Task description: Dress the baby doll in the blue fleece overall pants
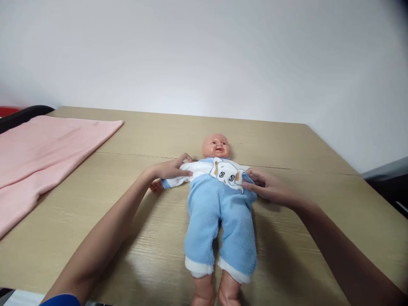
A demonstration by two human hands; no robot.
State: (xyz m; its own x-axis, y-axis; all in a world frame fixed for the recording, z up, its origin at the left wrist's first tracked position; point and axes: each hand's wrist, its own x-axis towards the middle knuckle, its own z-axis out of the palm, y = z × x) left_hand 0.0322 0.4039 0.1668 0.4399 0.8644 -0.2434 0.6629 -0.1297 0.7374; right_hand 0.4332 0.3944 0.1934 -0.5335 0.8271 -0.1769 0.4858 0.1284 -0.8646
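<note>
A baby doll [219,221] lies on its back on the wooden table, head away from me and feet toward me. It wears a white and light-blue fleece outfit with an elephant patch [227,175] on the chest. My left hand [172,168] is closed around the white sleeve [197,168] at the doll's upper arm, the forefinger bent. On the other side, my right hand [267,187] pinches the blue edge of the outfit beside the elephant's ear, covering much of the doll's other arm.
A pink cloth [54,157] is spread over the left part of the wooden table [143,136]. Behind the table stands a white wall [204,59]. A black curved edge [27,112] and something red show at the far left, with dark objects beyond the right edge.
</note>
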